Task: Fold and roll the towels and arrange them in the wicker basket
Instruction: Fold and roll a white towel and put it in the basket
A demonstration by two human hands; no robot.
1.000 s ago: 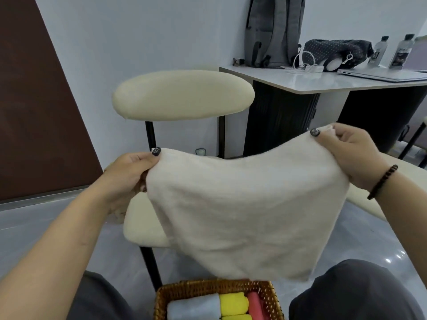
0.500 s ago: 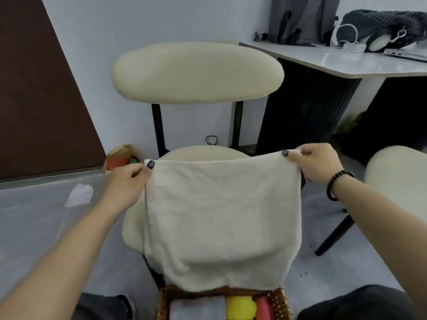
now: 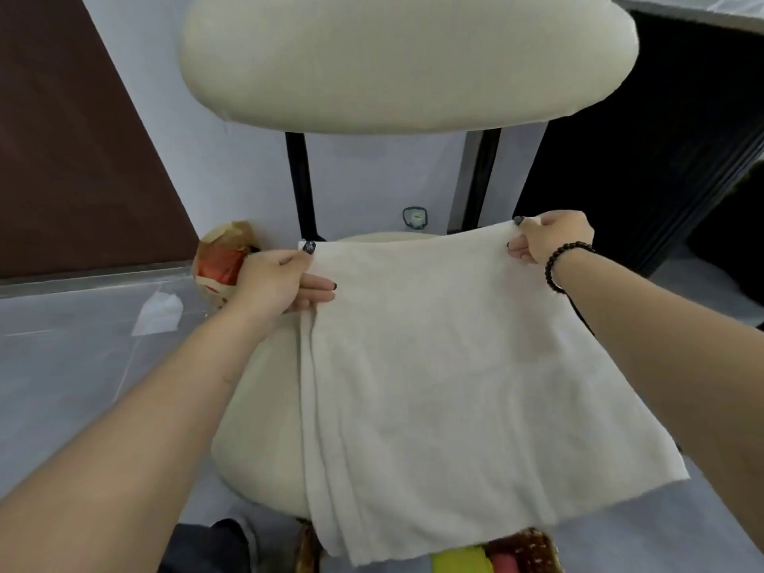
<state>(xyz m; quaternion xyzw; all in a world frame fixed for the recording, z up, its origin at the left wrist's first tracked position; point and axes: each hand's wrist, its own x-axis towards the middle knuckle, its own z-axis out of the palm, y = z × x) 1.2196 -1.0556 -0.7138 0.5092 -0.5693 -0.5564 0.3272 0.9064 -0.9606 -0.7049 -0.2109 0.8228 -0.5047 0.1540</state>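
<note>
The towel [image 3: 434,386] is cream and lies spread over the chair seat [image 3: 256,407], its near edge hanging off the front of the seat and covering part of the basket [image 3: 533,545] below.

Left hand [image 3: 273,283]: grips the far left corner of the towel. The thumb lies on top at the corner, and the fingers [image 3: 318,289] extend under and along the towel's left edge. Grip state: closed on the towel.

Right hand [image 3: 552,237]: pinches the far right corner of the towel between thumb and curled fingers. Grip state: closed on the towel. A dark bead bracelet [image 3: 556,262] sits on this wrist.

The far edge of the towel is held taut between the two hands, just above the rear of the seat. Lengthwise creases run down the towel's left side.

Basket: wicker, at the bottom of the view, directly in front of the seat. A yellow roll [image 3: 459,562] and a red roll [image 3: 506,562] are visible inside, side by side; the remaining contents are hidden by the towel.

The chair backrest [image 3: 405,60] is cream and stands on two black posts behind the seat. A paper bag [image 3: 223,262] sits on the floor left of the chair, against the wall, partly hidden by the left hand
</note>
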